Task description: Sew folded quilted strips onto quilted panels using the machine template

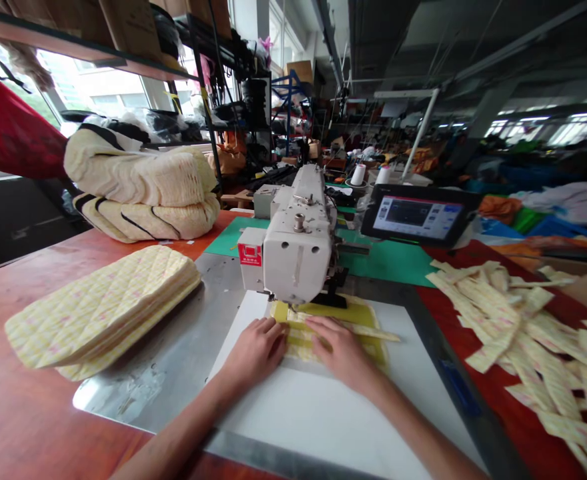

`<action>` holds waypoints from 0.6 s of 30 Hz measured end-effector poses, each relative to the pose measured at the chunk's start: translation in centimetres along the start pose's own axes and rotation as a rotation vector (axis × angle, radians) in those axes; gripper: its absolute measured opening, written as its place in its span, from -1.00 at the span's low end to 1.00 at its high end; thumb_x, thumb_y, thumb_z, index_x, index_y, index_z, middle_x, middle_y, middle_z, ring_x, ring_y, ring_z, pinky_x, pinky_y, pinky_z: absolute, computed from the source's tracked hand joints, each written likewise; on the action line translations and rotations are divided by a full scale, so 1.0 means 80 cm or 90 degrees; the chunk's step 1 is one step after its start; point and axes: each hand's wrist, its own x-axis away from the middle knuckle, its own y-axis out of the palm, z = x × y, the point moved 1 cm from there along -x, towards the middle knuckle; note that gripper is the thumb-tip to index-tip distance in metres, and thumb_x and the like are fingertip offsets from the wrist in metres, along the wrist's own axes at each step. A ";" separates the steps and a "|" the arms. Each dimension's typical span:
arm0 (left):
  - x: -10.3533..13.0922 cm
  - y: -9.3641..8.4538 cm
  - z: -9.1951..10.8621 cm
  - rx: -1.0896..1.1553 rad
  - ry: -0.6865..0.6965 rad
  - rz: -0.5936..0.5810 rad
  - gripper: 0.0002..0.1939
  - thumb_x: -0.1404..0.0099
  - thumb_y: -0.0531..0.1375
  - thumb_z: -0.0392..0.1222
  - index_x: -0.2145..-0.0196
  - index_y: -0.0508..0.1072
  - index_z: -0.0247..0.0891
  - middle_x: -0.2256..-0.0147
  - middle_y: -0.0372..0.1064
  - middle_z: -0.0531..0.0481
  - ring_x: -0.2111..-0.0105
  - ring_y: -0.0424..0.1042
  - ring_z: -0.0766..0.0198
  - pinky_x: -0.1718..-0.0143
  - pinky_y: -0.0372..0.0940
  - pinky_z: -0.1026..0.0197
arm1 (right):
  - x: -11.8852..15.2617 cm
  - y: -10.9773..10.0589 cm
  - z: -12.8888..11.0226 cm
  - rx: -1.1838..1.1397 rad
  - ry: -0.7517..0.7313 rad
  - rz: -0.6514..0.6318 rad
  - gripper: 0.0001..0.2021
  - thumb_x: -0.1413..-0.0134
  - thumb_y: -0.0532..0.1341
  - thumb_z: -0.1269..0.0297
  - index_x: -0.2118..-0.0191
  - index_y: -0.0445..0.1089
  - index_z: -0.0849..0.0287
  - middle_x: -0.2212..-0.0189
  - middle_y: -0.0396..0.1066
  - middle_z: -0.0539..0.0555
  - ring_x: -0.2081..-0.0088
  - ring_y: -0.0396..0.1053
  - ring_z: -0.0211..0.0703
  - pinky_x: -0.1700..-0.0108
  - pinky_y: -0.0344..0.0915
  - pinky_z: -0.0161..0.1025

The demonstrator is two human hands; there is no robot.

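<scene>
A pale yellow fabric strip (379,333) lies across a quilted yellow piece under an olive-yellow template (366,311), just in front of the sewing machine's (298,257) needle area. My left hand (257,348) is closed, its curled fingers pressing at the strip's left end. My right hand (342,350) holds the strip near its middle, fingers reaching over it and thumb on the near side. The strip's loose end sticks out to the right past that hand. Both hands hide part of the quilted piece. A white sheet (318,413) lies beneath everything.
Quilted yellow pieces (108,307) are stacked on the left, with bundled pale fabric (143,180) behind. Many loose strips (528,333) heap on the right. A control screen (418,213) stands right of the machine, before two white thread cones (358,175).
</scene>
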 end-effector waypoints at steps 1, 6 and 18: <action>-0.001 0.002 0.003 -0.002 0.000 -0.002 -0.79 -0.46 0.06 -0.27 0.07 0.47 -0.22 0.27 0.48 -0.07 0.27 0.48 0.11 0.19 0.36 0.07 | 0.002 -0.001 0.003 0.001 -0.002 0.003 -0.56 -0.27 0.15 0.43 -0.21 0.45 0.04 -0.17 0.46 0.11 -0.18 0.41 -0.02 -0.27 0.34 -0.03; -0.008 0.007 0.014 -0.011 -0.004 -0.017 -0.79 -0.46 0.06 -0.26 0.06 0.46 -0.23 0.28 0.47 -0.07 0.27 0.48 0.11 0.18 0.36 0.05 | 0.012 -0.006 0.010 0.007 -0.010 0.002 -0.53 -0.27 0.14 0.45 -0.25 0.42 0.01 -0.19 0.44 0.09 -0.20 0.40 -0.02 -0.27 0.34 -0.04; -0.006 0.007 0.009 -0.009 0.021 0.010 -0.80 -0.44 0.09 -0.27 0.04 0.46 -0.21 0.27 0.48 -0.08 0.29 0.49 0.14 0.21 0.34 0.11 | 0.014 -0.043 0.032 0.155 -0.070 -0.005 -0.45 -0.09 0.25 0.59 -0.15 0.48 -0.06 0.02 0.52 0.09 -0.02 0.47 0.02 -0.05 0.49 -0.06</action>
